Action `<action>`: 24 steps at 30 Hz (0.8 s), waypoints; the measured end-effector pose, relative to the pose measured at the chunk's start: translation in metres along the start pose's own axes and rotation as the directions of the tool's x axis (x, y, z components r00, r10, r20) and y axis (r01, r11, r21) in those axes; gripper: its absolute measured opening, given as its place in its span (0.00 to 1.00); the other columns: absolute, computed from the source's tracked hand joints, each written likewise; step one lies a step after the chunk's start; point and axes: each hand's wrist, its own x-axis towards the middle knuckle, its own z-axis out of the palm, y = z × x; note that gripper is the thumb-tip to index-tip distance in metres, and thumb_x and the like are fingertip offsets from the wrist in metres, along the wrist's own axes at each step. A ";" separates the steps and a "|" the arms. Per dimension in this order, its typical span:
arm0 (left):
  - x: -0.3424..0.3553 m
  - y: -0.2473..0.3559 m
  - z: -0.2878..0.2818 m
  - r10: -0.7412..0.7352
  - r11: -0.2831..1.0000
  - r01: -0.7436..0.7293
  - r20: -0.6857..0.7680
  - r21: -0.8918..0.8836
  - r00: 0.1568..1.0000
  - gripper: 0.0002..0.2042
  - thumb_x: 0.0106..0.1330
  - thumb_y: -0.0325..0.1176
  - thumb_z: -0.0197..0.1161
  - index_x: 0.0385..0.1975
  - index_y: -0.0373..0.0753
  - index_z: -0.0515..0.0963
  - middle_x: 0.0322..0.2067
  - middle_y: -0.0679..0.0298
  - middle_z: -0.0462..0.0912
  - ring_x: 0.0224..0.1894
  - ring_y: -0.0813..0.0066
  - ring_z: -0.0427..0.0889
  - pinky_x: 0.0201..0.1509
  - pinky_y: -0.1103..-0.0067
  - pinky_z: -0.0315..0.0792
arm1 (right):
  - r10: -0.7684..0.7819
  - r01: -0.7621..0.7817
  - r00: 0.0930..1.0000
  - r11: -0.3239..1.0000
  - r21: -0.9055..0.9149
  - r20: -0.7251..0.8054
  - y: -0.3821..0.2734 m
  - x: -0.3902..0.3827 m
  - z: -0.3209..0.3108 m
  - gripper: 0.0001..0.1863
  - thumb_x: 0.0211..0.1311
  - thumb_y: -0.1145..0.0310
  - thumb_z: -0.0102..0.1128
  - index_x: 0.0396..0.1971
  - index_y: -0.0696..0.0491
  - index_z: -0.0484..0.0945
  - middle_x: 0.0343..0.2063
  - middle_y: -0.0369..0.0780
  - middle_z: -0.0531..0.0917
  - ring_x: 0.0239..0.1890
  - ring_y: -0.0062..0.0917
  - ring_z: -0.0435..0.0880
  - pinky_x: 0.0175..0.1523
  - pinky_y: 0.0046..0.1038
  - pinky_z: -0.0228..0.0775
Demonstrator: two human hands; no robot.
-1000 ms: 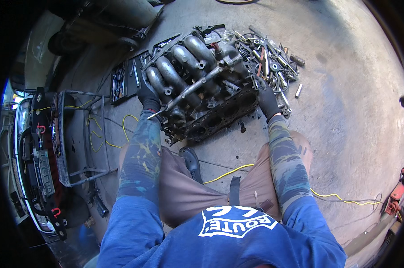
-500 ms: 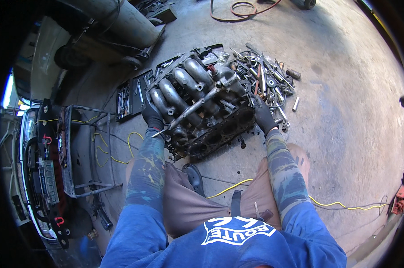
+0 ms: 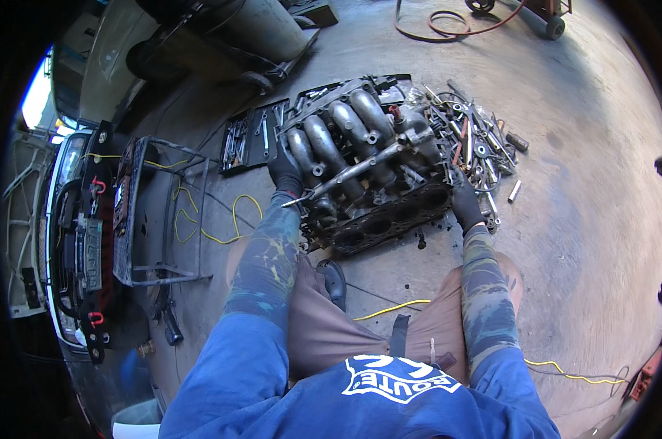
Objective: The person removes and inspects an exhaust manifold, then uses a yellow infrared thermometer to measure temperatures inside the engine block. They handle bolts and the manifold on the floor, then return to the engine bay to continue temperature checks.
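A greasy engine cylinder head (image 3: 389, 218) with a silver intake manifold (image 3: 342, 135) attached lies tilted in front of me, its dark face with several round recesses turned toward me. My left hand (image 3: 285, 174), in a black glove, is closed round its left end; the fingertips are partly hidden. At the right end, my right hand (image 3: 465, 199), also gloved in black, grips the edge of the cylinder head. A slim metal pipe (image 3: 364, 167) runs slantwise across the front of the manifold.
Loose wrenches and sockets (image 3: 484, 146) are heaped on the concrete at the right. Behind the left hand lies an open tool case (image 3: 247, 139). A metal frame (image 3: 162, 280), a vehicle front (image 3: 71, 241), a yellow cord (image 3: 236, 216) and a red hose (image 3: 448, 33) surround the spot.
My view has turned, so the surroundings sit further right in the picture. Both hands keep their hold on the cylinder head, which shows no clear movement of its own.
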 end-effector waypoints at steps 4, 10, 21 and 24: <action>-0.003 0.006 -0.003 -0.013 1.000 0.013 -0.031 0.009 0.999 0.34 0.71 0.61 0.57 0.38 0.26 0.85 0.35 0.38 0.86 0.42 0.42 0.86 0.45 0.58 0.73 | 0.077 -0.078 0.997 0.996 0.050 0.006 0.002 0.003 0.000 0.24 0.75 0.70 0.46 0.67 0.59 0.71 0.62 0.55 0.77 0.67 0.48 0.74 0.71 0.37 0.63; 0.004 -0.004 -0.003 0.229 0.953 -0.229 0.024 0.196 0.973 0.35 0.73 0.63 0.50 0.42 0.29 0.84 0.40 0.34 0.84 0.45 0.37 0.83 0.48 0.55 0.73 | 0.006 -0.006 1.000 1.000 0.008 -0.011 0.003 0.001 0.000 0.24 0.82 0.61 0.41 0.67 0.58 0.70 0.61 0.55 0.78 0.65 0.49 0.75 0.68 0.38 0.66; 0.026 -0.026 0.000 0.421 0.784 -0.440 0.147 0.437 0.895 0.17 0.79 0.45 0.47 0.62 0.51 0.74 0.40 0.42 0.86 0.44 0.40 0.86 0.45 0.54 0.79 | -0.124 0.101 0.991 0.933 -0.344 -0.046 0.004 0.002 0.014 0.31 0.60 0.80 0.53 0.67 0.61 0.69 0.61 0.56 0.76 0.63 0.52 0.75 0.70 0.41 0.68; 0.033 -0.036 0.005 0.418 0.789 -0.431 0.132 0.439 0.899 0.18 0.79 0.46 0.48 0.59 0.49 0.77 0.39 0.42 0.86 0.43 0.40 0.86 0.44 0.54 0.79 | -0.132 0.088 0.982 0.954 -0.288 -0.138 0.021 0.006 0.027 0.28 0.61 0.78 0.55 0.64 0.61 0.72 0.57 0.56 0.79 0.60 0.51 0.77 0.65 0.42 0.71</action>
